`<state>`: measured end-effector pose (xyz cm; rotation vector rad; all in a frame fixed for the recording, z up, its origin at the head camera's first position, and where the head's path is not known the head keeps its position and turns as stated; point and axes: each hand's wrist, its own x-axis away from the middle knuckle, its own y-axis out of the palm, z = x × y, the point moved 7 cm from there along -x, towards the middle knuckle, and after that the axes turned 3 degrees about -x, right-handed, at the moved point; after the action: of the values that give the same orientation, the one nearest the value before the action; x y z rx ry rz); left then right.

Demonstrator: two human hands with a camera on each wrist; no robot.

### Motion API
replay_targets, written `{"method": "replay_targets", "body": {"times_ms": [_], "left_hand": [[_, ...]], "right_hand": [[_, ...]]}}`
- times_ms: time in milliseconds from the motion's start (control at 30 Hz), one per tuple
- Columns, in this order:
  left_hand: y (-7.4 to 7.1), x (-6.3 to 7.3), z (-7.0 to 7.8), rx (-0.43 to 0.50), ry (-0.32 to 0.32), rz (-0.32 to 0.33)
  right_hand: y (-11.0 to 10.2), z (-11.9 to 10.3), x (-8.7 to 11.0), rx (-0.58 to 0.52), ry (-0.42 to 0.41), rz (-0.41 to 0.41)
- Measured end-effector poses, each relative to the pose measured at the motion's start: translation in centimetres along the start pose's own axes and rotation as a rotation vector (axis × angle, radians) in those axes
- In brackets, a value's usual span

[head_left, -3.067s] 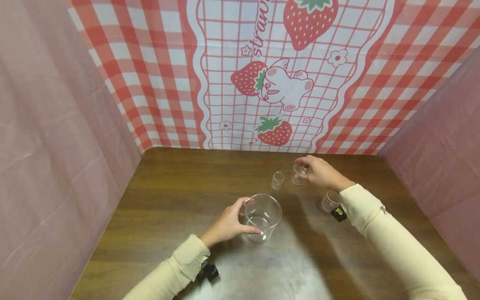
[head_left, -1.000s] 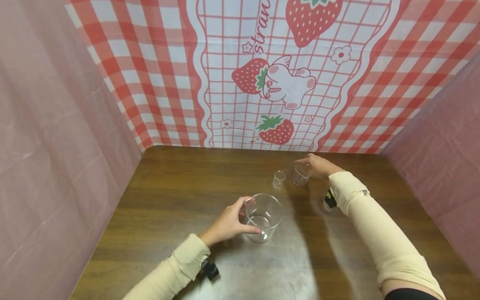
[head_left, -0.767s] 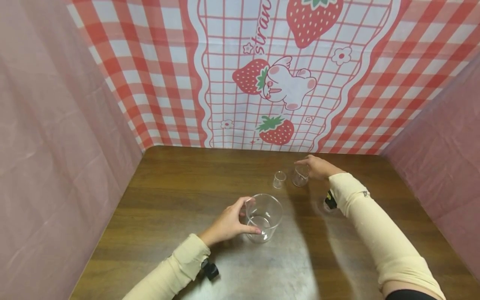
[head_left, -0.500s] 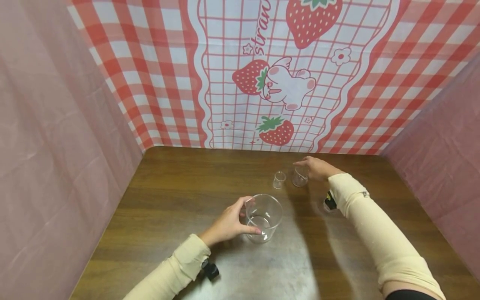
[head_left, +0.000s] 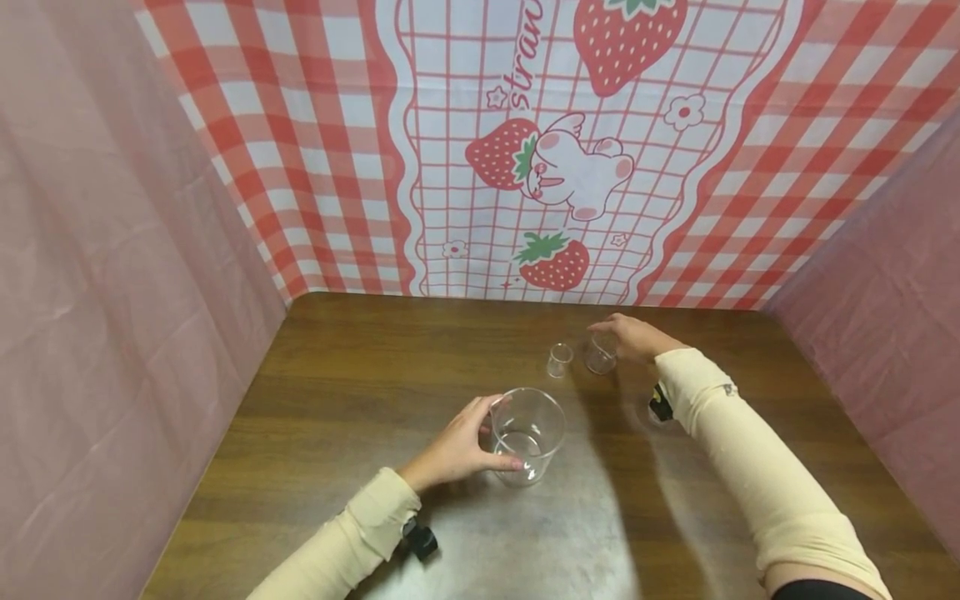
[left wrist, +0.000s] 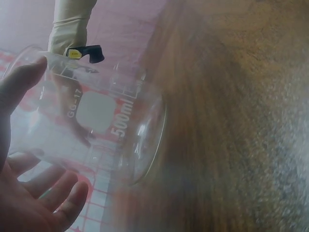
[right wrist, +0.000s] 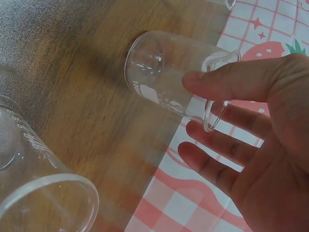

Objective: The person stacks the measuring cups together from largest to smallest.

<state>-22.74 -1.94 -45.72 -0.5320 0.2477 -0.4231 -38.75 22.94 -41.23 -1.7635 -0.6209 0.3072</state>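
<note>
Plain cream sleeves on both forearms. Left sleeve (head_left: 337, 533) creased, with a broad, bunched cuff. Right sleeve (head_left: 765, 467) of matching cloth, ending in folds just short of a black garment (head_left: 821, 588) at the bottom edge. Left hand (head_left: 457, 446) and right hand (head_left: 637, 337) bare. Blocky black left wrist camera (head_left: 422, 542); black right wrist camera (head_left: 660, 406) bears a yellow label (left wrist: 74, 53). Greyish patch (head_left: 729, 389) by the right cuff, perhaps a strap fitting; too small to tell.

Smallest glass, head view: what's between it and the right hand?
The head view shows a larger glass between the smallest glass and the right hand.
</note>
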Motion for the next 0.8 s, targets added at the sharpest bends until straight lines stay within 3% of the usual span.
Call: {"method": "replay_targets", "body": {"times_ms": [333,633,800], "left_hand": [[-0.18,-0.10,0.20,0.045,0.026,-0.036],[-0.17,-0.44,0.18,0.066,0.042,-0.036],[-0.11,-0.46,0.12,0.068,0.044,-0.038]], "right_hand": [[-0.31,-0.02,-0.03,-0.002,0.061,-0.041],[-0.48,0.53,-0.03,-0.005,-0.026,-0.036],[-0.62,0.08,0.26,-0.009,0.025,-0.062]]}}
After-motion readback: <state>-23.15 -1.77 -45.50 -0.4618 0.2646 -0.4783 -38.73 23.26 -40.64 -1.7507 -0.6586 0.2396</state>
